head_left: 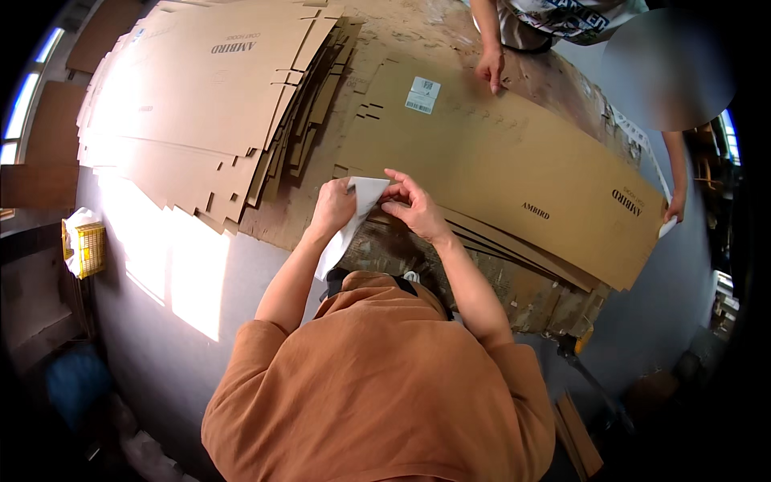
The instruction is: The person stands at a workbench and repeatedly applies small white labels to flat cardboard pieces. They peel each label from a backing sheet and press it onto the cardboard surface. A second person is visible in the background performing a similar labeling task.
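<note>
My left hand (pixel 332 208) is closed on a strip of white paper (pixel 338 250), which looks like label backing and hangs down toward my waist. The strip's upper end spreads between my two hands, over the near edge of the cardboard. At that end my right hand (pixel 415 214) has its thumb and a finger closed at the paper's edge, with the index finger raised apart. Just beyond lies a stack of flat brown cardboard sheets (pixel 482 161), with a white label (pixel 422 95) stuck near the top sheet's far left corner.
A taller stack of flat cardboard (pixel 185 96) lies to the left. Across the table, a person's hand (pixel 491 69) touches the far edge of the sheet; their other hand (pixel 675 209) holds something white. A yellow basket (pixel 93 251) with white material stands far left.
</note>
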